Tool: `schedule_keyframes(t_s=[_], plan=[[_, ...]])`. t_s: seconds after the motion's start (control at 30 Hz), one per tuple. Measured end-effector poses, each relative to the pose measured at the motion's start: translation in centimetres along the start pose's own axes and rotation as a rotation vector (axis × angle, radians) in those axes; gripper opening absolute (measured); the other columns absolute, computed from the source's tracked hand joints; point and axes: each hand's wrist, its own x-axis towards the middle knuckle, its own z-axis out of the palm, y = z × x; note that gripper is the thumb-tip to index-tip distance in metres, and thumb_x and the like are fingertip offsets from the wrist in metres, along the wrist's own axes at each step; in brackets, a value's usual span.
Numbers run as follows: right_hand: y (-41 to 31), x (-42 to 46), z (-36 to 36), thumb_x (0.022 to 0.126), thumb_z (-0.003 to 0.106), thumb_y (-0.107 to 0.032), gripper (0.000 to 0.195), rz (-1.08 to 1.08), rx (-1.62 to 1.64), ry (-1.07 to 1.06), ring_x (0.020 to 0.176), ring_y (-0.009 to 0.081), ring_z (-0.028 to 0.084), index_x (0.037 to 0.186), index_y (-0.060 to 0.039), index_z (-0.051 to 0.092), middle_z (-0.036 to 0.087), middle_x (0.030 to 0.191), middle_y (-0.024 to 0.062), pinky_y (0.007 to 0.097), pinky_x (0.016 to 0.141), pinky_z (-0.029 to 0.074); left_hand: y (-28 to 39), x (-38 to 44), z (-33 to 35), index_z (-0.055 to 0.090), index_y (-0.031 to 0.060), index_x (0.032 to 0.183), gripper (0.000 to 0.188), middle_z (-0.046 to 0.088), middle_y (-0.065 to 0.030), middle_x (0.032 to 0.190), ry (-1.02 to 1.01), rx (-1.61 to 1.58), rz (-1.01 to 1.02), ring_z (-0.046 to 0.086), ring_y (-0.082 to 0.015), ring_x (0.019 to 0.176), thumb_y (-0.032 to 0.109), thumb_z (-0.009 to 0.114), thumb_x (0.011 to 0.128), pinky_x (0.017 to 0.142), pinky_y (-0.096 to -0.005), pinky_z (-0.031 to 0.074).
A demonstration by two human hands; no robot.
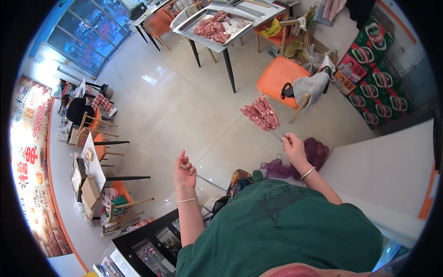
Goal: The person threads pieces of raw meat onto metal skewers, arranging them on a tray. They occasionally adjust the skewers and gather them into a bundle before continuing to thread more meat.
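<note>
My right hand (294,149) grips the lower ends of several thin metal skewers. Raw red meat (261,113) is threaded in a bunch on their upper parts, tilted up and left above the hand. My left hand (184,171) is raised, its fingers curled around bare metal skewers (211,182) that run down and right towards my waist; the index finger points up. Farther ahead, a large metal tray (242,25) rests on a table (221,46) and bears a heap of raw meat (213,29).
An orange chair (280,78) with grey cloth stands ahead right, near stacked green drink cartons (373,90). Purple mesh bags (313,152) lie by my right forearm. A person (79,110) sits at the far left. A black cabinet (148,239) is at lower left.
</note>
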Motion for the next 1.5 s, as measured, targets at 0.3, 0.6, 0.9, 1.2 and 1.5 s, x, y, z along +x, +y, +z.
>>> schedule_keyframes(t_s=[0.3, 0.6, 0.9, 1.2, 1.5], plan=[[-2.3, 28.9, 2.5, 0.087, 0.068, -0.020, 0.023, -0.102, -0.383, 0.029, 0.053, 0.0158, 0.051, 0.080, 0.0007, 0.062, 0.056, 0.058, 0.0095, 0.0318, 0.052, 0.041, 7.0, 25.1, 16.5, 0.058, 0.0069, 0.129, 0.032, 0.060, 0.0008, 0.089, -0.048, -0.091, -0.059, 0.043, -0.0059, 0.063, 0.023, 0.049, 0.103, 0.046, -0.0200, 0.029], [-12.6, 57.2, 1.8, 0.074, 0.068, -0.018, 0.018, -0.342, -0.893, -0.065, 0.064, 0.0330, 0.065, 0.077, -0.0035, 0.058, 0.062, 0.067, 0.0141, 0.0411, 0.059, 0.051, 12.8, 43.1, 34.3, 0.056, 0.0041, 0.131, 0.033, 0.062, -0.0012, 0.093, -0.078, -0.053, -0.139, 0.043, -0.0058, 0.063, 0.019, 0.051, 0.102, 0.047, -0.0201, 0.029], [-15.2, 90.4, 5.2, 0.079, 0.068, -0.025, 0.018, -0.686, -1.191, -0.296, 0.071, 0.0359, 0.065, 0.080, -0.0092, 0.059, 0.065, 0.071, 0.0128, 0.0463, 0.063, 0.050, 13.7, 53.8, 39.5, 0.055, 0.0041, 0.132, 0.034, 0.058, -0.0004, 0.093, 0.028, -0.168, -0.002, 0.041, -0.0059, 0.063, 0.019, 0.049, 0.102, 0.048, -0.0201, 0.028], [-10.4, 120.1, 18.7, 0.080, 0.074, -0.024, 0.057, -0.923, -1.340, -1.005, 0.076, 0.0345, 0.066, 0.132, -0.0249, 0.051, 0.068, 0.079, 0.0121, 0.0455, 0.068, 0.051, 7.1, 58.5, 47.3, 0.052, 0.0087, 0.135, 0.034, 0.059, -0.0020, 0.096, 0.401, -0.394, 0.161, 0.043, -0.0076, 0.063, 0.019, 0.047, 0.103, 0.048, -0.0215, 0.029], [-7.9, 128.6, 24.6, 0.082, 0.068, -0.014, 0.063, -1.050, -1.429, -1.375, 0.083, 0.0349, 0.067, 0.139, -0.0104, 0.041, 0.068, 0.081, 0.0125, 0.0449, 0.072, 0.052, 1.3, 59.5, 56.4, 0.055, 0.0079, 0.130, 0.031, 0.059, -0.0028, 0.096, 0.489, -0.525, 0.212, 0.043, -0.0082, 0.064, 0.021, 0.047, 0.103, 0.049, -0.0221, 0.032]])
